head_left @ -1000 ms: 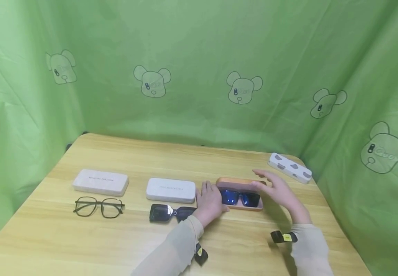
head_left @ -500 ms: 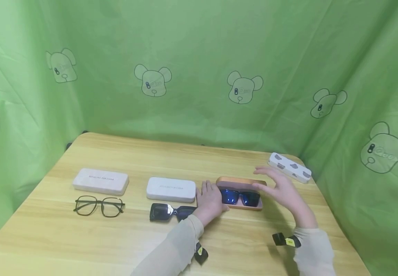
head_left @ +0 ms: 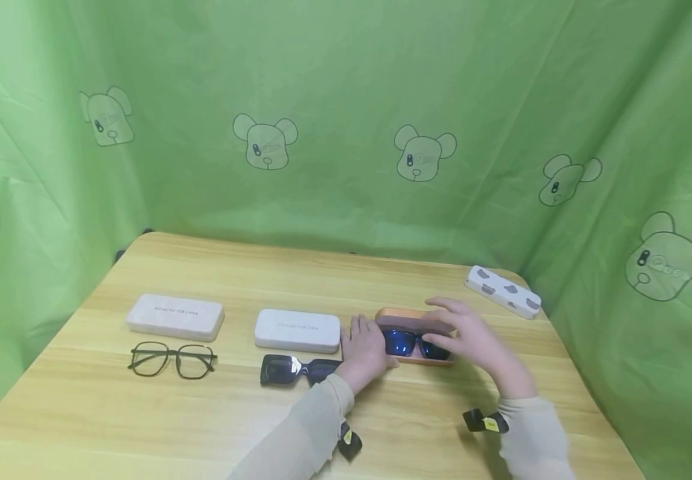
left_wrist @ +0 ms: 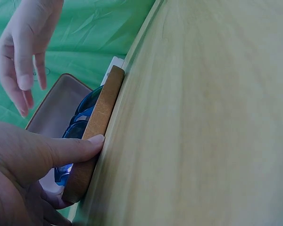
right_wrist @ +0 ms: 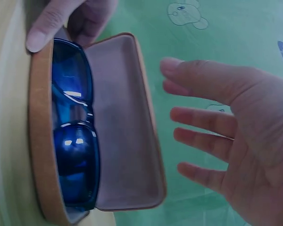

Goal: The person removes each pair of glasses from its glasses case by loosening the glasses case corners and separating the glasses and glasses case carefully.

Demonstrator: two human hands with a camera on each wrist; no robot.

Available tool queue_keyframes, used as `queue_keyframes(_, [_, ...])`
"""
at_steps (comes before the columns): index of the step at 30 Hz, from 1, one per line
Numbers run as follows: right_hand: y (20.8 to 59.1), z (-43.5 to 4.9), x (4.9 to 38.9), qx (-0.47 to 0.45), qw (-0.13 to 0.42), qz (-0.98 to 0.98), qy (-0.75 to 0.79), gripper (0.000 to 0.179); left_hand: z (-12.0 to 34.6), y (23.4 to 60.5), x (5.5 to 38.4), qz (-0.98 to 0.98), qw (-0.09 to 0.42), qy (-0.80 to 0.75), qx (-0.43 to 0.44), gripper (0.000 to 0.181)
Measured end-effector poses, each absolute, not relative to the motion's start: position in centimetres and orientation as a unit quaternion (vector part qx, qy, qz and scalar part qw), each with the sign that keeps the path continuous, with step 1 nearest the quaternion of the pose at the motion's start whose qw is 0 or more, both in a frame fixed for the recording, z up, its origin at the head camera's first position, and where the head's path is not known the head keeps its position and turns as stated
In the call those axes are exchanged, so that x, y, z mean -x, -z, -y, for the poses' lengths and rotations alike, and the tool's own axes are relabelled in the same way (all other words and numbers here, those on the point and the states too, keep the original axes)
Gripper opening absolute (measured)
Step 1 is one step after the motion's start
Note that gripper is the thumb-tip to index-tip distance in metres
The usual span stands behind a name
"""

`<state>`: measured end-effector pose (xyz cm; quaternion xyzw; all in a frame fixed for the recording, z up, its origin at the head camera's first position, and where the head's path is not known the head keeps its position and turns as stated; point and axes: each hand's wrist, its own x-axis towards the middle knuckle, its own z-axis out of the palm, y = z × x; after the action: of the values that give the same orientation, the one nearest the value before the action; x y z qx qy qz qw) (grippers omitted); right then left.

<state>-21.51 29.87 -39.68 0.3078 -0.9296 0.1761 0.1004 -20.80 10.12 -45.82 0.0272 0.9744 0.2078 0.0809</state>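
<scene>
An orange-brown glasses case [head_left: 403,313] stands with its lid [right_wrist: 127,122] raised, toward the right of the table. Inside it lie sunglasses [head_left: 400,343] with blue mirrored lenses. My left hand [head_left: 365,353] holds the left end of the case, thumb on the front wall, as the left wrist view shows. My right hand [head_left: 475,343] hovers at the case's right end, fingers apart and slightly bent, with nothing in them. In the right wrist view a gap shows between its fingertips [right_wrist: 172,66] and the lid. Black sunglasses [head_left: 286,370] lie left of my left hand, partly behind my sleeve.
Two pale glasses cases, one at the left [head_left: 175,317] and one in the middle [head_left: 298,330], are closed. Thin-framed eyeglasses [head_left: 172,360] lie before the left one. A patterned white case [head_left: 504,291] rests at the back right corner. A green curtain [head_left: 346,200] encloses the table.
My right hand first drew slightly back to the right, then came left over the right end of the case. My left hand, the case and the glasses have stayed put.
</scene>
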Motion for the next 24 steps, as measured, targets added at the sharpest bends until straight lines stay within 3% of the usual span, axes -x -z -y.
queue_keyframes(4, [40.5,-29.6,22.0,-0.314,0.082,0.935,-0.145,0.030,-10.1,45.9,20.9,-0.975,0.082,-0.204,-0.026,0.099])
queue_keyframes(24, [43.3,-28.4,22.5,-0.278,0.107,0.954,-0.032,0.023,-10.0,46.0,20.9,-0.973,0.073,-0.216,-0.028,0.096])
